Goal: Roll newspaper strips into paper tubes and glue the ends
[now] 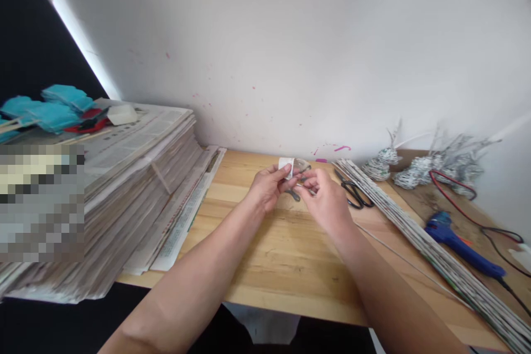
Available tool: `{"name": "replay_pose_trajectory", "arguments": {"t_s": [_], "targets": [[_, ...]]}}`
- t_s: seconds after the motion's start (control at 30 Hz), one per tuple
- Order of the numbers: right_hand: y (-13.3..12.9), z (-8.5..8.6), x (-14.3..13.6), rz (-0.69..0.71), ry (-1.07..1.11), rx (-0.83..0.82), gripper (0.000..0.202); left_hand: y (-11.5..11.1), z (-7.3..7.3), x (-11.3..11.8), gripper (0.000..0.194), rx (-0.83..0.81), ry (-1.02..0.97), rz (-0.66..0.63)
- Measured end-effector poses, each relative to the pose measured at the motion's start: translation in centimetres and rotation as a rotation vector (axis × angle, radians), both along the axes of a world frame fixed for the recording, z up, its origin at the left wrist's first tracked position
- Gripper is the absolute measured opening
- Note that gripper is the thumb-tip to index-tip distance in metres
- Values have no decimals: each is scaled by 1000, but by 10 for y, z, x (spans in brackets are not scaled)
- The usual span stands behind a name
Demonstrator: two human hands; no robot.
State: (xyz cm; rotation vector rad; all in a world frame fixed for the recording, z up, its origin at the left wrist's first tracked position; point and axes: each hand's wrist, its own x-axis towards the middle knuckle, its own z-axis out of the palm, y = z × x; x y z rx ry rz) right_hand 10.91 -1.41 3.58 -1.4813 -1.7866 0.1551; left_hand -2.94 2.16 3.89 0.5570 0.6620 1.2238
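Over the middle of the wooden table, my hands are close together. My left hand [267, 185] is closed on a small white cylinder [285, 162] lying sideways, with a greyish, see-through-looking part to its right. Beside it, my right hand [327, 196] pinches the end of a thin paper stick [398, 251], which trails under my right forearm towards the lower right. My fingers partly hide where stick and cylinder meet. Black-handled scissors [355, 194] lie just right of my right hand. A small dark metal piece [293, 194] shows on the table under my hands.
A tall newspaper stack [136, 177] fills the left, with blue packets [53, 108] on top. At right lie a bundle of rolled paper sticks [418, 243], a blue glue gun [464, 249] with its cord, and woven paper pieces [415, 171] by the wall [290, 38].
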Motion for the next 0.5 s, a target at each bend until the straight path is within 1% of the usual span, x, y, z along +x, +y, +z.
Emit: {"name": "replay_pose_trajectory", "arguments": {"t_s": [0.1,0.2,0.37,0.5], "targets": [[-2,3,4,22,-20,95,13,-3,4,0,6,53,-7,-13],[-6,6,5,69,-91,130,12,-3,5,-1,8,82,0,-18],[-11,11,3,112,-169,99,21,-1,4,-3,7,83,13,-26],[-12,12,1,134,-170,19,22,1,3,-4,8,53,8,-41]]}}
